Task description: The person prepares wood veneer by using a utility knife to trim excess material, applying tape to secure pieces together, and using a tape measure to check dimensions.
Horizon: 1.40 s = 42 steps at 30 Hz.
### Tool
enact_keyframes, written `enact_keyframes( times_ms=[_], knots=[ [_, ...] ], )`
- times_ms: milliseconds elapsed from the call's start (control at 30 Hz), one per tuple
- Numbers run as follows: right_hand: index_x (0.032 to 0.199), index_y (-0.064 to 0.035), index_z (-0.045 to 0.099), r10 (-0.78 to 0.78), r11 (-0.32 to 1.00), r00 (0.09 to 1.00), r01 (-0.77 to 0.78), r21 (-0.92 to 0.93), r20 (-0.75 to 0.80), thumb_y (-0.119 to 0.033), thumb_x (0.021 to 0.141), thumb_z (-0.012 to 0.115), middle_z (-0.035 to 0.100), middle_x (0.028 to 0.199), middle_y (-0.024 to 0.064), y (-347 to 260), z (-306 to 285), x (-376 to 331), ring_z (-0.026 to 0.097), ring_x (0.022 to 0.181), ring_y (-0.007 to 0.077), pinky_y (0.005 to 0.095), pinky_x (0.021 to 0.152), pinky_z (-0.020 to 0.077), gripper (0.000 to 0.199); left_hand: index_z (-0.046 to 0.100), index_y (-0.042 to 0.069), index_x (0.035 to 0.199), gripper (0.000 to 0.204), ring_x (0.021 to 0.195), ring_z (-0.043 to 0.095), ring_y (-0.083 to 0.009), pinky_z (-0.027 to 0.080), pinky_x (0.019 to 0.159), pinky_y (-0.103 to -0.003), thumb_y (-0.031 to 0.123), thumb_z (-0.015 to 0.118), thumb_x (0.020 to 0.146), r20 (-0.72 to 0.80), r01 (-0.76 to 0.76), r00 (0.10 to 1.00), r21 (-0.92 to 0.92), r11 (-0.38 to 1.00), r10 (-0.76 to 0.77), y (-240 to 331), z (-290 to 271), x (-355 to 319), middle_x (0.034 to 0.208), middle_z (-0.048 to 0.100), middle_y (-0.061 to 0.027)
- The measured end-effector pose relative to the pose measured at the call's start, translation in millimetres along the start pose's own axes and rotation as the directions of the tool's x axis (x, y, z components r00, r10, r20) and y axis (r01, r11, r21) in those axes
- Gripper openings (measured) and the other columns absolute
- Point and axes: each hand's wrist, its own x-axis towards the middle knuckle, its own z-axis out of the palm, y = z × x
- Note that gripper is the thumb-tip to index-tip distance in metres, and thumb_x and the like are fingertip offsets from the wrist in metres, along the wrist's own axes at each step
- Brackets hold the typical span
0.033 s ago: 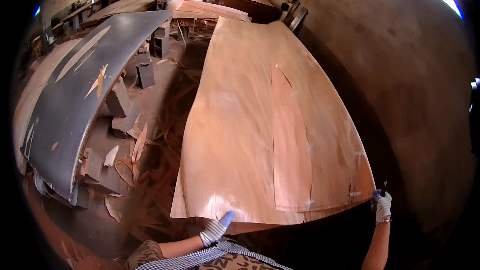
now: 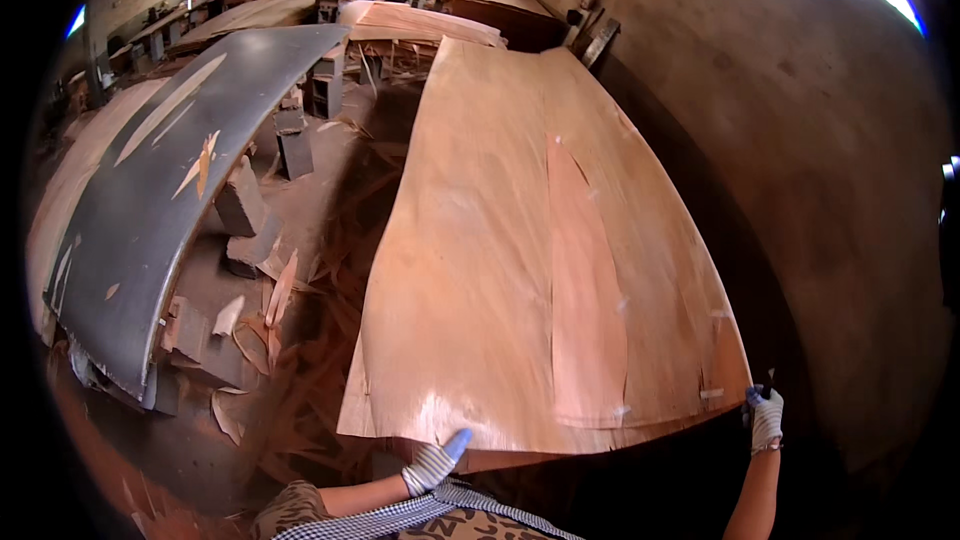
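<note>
A large, thin sheet of wood veneer (image 2: pixel 470 240) stretches away in front of me on top of a stack. A pinker, tapered strip of veneer (image 2: pixel 585 290) lies along its right half, with small pale tape pieces near it. At the near edge, my left hand (image 2: pixel 432 465), in a striped glove with blue fingertips, grips the sheet with the thumb on top; its other fingers are hidden beneath. My right hand (image 2: pixel 766 418), gloved alike, is closed at the near right corner of the sheet. A small dark pointed tool (image 2: pixel 768 386) sticks up from it.
To the left, a dark grey panel (image 2: pixel 190 170) rests on concrete blocks (image 2: pixel 240 200). Veneer scraps (image 2: pixel 280 295) litter the floor between. A bare wall (image 2: pixel 780 120) runs along the right. More veneer stacks (image 2: pixel 420 20) and people stand at the back.
The picture has shifted very slightly. Both hands keep their places on the veneer sheet.
</note>
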Motion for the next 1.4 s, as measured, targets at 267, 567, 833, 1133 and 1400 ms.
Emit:
enact_keyframes(
  times_ms=[267, 567, 833, 1133, 1400],
  knots=[
    [0.078, -0.0054, 0.053, 0.162, 0.986, 0.986, -0.163, 0.032, 0.025, -0.009, 0.075, 0.061, 0.049, 0.051, 0.0036, 71, -11, 79, 0.042, 0.035, 0.0141, 0.0253, 0.031, 0.0324, 0.009, 0.04, 0.008, 0.119, 0.048, 0.101, 0.048, -0.0248, 0.042, 0.083, -0.045, 0.023, 0.061, 0.078, 0.221, 0.374, 0.609, -0.927, 0.03, -0.762, 23, 27, 0, 0.116, 0.047, -0.0094],
    [0.089, -0.0038, 0.049, 0.273, 0.954, 0.937, -0.292, 0.062, 0.217, -0.015, 0.074, 0.063, 0.049, 0.055, 0.0044, 190, 11, 133, 0.042, 0.037, 0.0134, 0.0259, 0.03, 0.0319, 0.024, 0.048, 0.01, 0.111, 0.036, 0.099, 0.05, -0.0299, 0.042, 0.078, -0.051, 0.025, 0.055, 0.078, 0.036, -0.213, 0.425, -0.967, -0.139, -0.904, -24, 70, 9, 0.11, 0.054, -0.0088],
    [0.076, -0.0036, 0.049, 0.11, 0.983, 0.988, -0.125, 0.133, 0.11, -0.007, 0.074, 0.061, 0.046, 0.052, 0.0029, 231, 19, 133, 0.04, 0.037, 0.0119, 0.0255, 0.032, 0.0294, 0.013, 0.046, 0.011, 0.115, 0.039, 0.098, 0.052, -0.0301, 0.042, 0.073, -0.056, 0.029, 0.054, 0.081, -0.041, -0.064, 0.25, -0.998, 0.026, -0.967, -20, 87, -15, 0.112, 0.053, -0.0078],
    [0.075, -0.0023, 0.05, 0.106, 0.992, 0.989, -0.113, 0.061, 0.106, -0.01, 0.074, 0.062, 0.047, 0.054, 0.0028, 248, 16, 164, 0.04, 0.038, 0.0123, 0.0273, 0.033, 0.0306, 0.015, 0.043, 0.014, 0.119, 0.042, 0.101, 0.05, -0.0298, 0.04, 0.077, -0.057, 0.028, 0.054, 0.081, -0.021, -0.058, 0.204, -0.998, 0.01, -0.979, -30, 108, -11, 0.116, 0.05, -0.006],
    [0.072, -0.0088, 0.05, 0.071, 0.992, 0.974, -0.091, 0.087, 0.214, -0.019, 0.079, 0.059, 0.047, 0.05, 0.001, 276, 32, 184, 0.039, 0.035, 0.01, 0.0249, 0.031, 0.0317, 0.016, 0.038, 0.014, 0.123, 0.061, 0.107, 0.043, -0.0297, 0.037, 0.083, -0.052, 0.044, 0.06, 0.075, -0.003, 0.073, 0.089, -0.997, 0.009, -0.996, -28, 101, -1, 0.12, 0.044, -0.0064]
  ],
)
